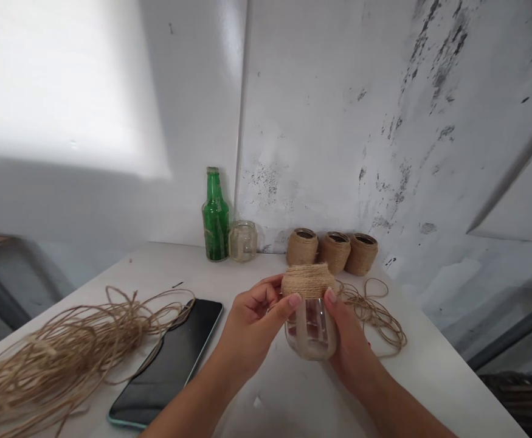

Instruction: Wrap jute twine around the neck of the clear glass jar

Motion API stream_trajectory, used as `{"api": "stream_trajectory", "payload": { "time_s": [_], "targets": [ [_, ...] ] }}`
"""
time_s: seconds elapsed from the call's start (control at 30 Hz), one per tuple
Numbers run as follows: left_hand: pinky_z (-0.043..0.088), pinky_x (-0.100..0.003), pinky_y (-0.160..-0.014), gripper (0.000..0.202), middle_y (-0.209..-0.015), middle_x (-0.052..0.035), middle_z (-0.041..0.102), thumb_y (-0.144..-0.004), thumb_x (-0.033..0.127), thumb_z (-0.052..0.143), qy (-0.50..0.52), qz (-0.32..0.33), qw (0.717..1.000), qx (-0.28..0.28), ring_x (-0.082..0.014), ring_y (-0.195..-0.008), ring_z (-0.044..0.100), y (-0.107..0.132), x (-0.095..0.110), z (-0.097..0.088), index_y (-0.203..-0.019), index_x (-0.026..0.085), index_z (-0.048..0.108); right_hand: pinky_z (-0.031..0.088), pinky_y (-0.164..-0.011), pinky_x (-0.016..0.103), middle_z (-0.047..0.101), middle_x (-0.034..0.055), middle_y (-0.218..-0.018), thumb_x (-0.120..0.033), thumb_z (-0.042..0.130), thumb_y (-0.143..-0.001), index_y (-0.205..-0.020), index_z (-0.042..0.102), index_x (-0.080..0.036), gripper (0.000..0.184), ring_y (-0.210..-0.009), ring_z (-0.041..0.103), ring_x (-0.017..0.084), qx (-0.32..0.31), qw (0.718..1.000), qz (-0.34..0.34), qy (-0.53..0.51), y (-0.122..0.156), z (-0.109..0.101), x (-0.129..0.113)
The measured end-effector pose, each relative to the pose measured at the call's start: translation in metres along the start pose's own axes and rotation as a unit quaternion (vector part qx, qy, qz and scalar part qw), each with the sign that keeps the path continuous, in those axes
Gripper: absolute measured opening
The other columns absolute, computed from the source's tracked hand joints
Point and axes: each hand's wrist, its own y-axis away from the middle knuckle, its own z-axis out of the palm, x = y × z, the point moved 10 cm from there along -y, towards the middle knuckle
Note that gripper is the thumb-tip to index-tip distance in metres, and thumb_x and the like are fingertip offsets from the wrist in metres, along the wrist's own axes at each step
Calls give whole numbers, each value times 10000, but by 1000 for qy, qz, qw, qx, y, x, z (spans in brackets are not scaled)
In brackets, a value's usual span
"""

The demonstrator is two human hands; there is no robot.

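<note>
I hold a small clear glass jar [312,331] above the white table [430,365], between both hands. Its upper part is wrapped in jute twine [308,280]; the lower part is bare glass. My left hand [252,322] grips it from the left, thumb pressed on the edge of the twine wrap. My right hand [350,340] grips the right side, thumb at the same edge. A loose strand of twine [375,313] trails from the jar onto the table at the right.
Three twine-covered jars [334,250] stand against the stained wall. A green glass bottle [215,219] and a bare jar [242,241] stand at the back. A dark phone [169,362] lies left of my arms, beside a big bundle of raffia strands [65,353].
</note>
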Motion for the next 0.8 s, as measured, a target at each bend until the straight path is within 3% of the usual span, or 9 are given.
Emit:
{"api": "stream_trajectory", "payload": {
  "time_s": [0.17, 0.4, 0.47, 0.6, 0.8],
  "targets": [
    [539, -379, -929, 526, -1293, -138, 781, -778, 399, 930, 33, -4, 999, -1, -324, -1171, 721, -1, 2, 1, -550, 195, 502, 602, -942, 455, 839, 98, -1062, -699, 703, -936, -1144, 816, -226, 529, -1043, 773, 326, -18, 999, 12, -40, 3, 13, -9],
    [538, -345, -878, 528, -1256, -130, 793, -727, 384, 967, 50, -19, 999, 7, -303, -1136, 714, -3, 1, -1, -536, 185, 517, 616, -891, 438, 839, 100, -1067, -679, 686, -959, -1201, 795, -233, 520, -1009, 775, 312, -42, 996, 24, -78, 5, 21, -10],
    [527, -313, -827, 539, -1195, -118, 797, -713, 386, 975, 50, -25, 998, 9, -261, -1051, 710, -3, -1, -1, -531, 182, 510, 618, -882, 436, 839, 98, -1047, -678, 684, -957, -1191, 795, -225, 521, -987, 775, 308, -43, 995, 26, -90, 4, 20, -7],
    [463, -249, -686, 572, -890, -49, 746, -703, 429, 976, 48, -46, 998, 3, -147, -774, 603, -2, -5, 1, -533, 177, 491, 625, -868, 447, 829, 112, -1075, -703, 628, -975, -1229, 779, -210, 574, -979, 772, 313, -57, 992, 46, -103, 3, 22, -1],
    [441, -231, -587, 584, -744, 5, 637, -698, 446, 974, 57, -59, 997, -10, -123, -675, 540, -1, -5, 6, -537, 186, 477, 628, -886, 460, 826, 107, -1083, -699, 626, -975, -1220, 783, -223, 558, -1006, 770, 319, -51, 991, 66, -107, 3, 18, 5]
  ]
}}
